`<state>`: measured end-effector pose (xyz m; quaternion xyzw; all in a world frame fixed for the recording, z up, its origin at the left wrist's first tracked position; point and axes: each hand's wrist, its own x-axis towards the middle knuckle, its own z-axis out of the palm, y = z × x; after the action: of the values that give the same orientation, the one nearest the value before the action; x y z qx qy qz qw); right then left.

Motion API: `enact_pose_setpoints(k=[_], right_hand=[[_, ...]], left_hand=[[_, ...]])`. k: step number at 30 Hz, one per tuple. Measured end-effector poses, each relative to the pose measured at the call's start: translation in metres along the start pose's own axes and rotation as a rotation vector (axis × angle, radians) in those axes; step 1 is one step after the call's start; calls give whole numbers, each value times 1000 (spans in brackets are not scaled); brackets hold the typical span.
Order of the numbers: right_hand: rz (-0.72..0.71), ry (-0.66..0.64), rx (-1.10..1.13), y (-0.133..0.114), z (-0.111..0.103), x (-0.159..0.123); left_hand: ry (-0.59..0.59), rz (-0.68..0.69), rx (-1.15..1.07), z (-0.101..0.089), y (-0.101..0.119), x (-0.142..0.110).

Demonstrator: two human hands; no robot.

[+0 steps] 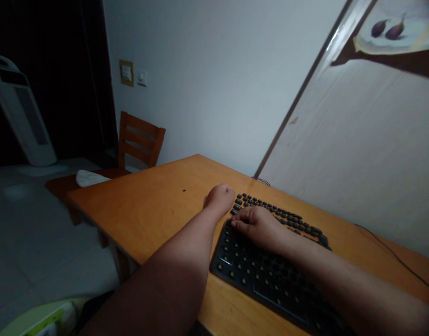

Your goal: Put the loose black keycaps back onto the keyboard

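I count one black keyboard (pixel 247 268) with bare key stems lying on the wooden surface (pixel 158 219), and beyond it several rows of loose black keycaps (pixel 284 214), too many for me to number exactly. My left hand (pixel 221 198) is curled into a fist just beside the leftmost keycaps, while my right hand (pixel 258 226) is over the keyboard's far left corner, fingertips drawn together, though I cannot tell whether they pinch anything. One small black piece (pixel 184 190) lies apart, left of both hands.
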<state>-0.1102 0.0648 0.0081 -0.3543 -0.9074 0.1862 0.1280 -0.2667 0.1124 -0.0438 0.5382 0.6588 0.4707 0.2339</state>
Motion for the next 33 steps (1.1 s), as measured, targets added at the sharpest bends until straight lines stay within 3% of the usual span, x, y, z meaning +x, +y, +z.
enact_pose_setpoints(k=[4,12,33], right_hand=[[-66,59,-96,-4,-12,-14],[-128,-51,-311,-17,-8,-27],[-143,-11,-237,-12,-7,-21]], left_hand=[[-6,7,13,0,0,0],[-4,17,21,1,-1,0],[-18,-2,12,-1,2,-2]])
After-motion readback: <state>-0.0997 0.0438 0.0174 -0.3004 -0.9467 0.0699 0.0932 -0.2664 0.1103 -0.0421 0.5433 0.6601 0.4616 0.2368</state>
